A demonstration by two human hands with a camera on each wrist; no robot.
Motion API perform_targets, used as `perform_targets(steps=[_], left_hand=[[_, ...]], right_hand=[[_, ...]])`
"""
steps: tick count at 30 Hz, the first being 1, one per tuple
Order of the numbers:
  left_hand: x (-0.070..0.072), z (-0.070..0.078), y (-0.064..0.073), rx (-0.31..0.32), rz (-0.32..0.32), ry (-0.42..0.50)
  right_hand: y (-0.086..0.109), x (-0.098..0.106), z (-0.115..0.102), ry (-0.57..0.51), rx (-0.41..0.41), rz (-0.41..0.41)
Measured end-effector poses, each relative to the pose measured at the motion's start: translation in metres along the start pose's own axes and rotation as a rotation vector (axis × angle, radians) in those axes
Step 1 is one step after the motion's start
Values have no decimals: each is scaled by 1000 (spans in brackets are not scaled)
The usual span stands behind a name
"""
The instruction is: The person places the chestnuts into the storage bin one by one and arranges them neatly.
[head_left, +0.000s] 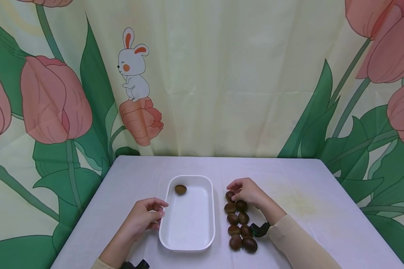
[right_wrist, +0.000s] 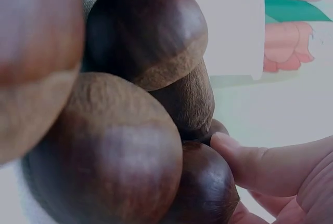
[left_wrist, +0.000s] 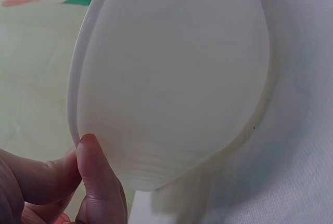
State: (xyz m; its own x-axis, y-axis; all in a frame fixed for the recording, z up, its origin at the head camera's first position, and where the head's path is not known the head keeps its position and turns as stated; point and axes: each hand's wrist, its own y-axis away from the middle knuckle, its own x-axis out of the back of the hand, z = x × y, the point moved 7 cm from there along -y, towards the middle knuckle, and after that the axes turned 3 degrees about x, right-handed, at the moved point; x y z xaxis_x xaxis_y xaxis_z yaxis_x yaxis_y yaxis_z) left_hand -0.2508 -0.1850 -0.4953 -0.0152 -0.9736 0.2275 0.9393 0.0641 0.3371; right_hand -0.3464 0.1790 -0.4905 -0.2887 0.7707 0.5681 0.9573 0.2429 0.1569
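Observation:
A white rectangular tray (head_left: 188, 239) with rounded corners lies on the table, one brown chestnut (head_left: 180, 189) in its far left part. At its left rim my left hand (head_left: 143, 218) pinches the edge between thumb and fingers; the left wrist view shows the thumb against the outside of the tray wall (left_wrist: 171, 78). To the tray's right, chestnuts stand in two columns. My right hand (head_left: 249, 192) holds the farthest chestnut (head_left: 229, 195) of the group, thumb on the near side. In the right wrist view that chestnut is mostly hidden behind other chestnuts (right_wrist: 114, 151) and the thumb.
A white cloth covers the table (head_left: 272, 172). Several chestnuts, such as the large near one (head_left: 250, 245), lie close together below my right wrist. A black strap piece (head_left: 260, 229) on that wrist overlaps the group. Behind the table hangs a printed curtain (head_left: 222, 74).

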Motion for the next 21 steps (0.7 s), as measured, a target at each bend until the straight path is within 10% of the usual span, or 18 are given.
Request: perform_targets(steps=[21], left_hand=[[0,0,0,1,4,-1]], right_hand=[[3,3,2,-10,-12,38]])
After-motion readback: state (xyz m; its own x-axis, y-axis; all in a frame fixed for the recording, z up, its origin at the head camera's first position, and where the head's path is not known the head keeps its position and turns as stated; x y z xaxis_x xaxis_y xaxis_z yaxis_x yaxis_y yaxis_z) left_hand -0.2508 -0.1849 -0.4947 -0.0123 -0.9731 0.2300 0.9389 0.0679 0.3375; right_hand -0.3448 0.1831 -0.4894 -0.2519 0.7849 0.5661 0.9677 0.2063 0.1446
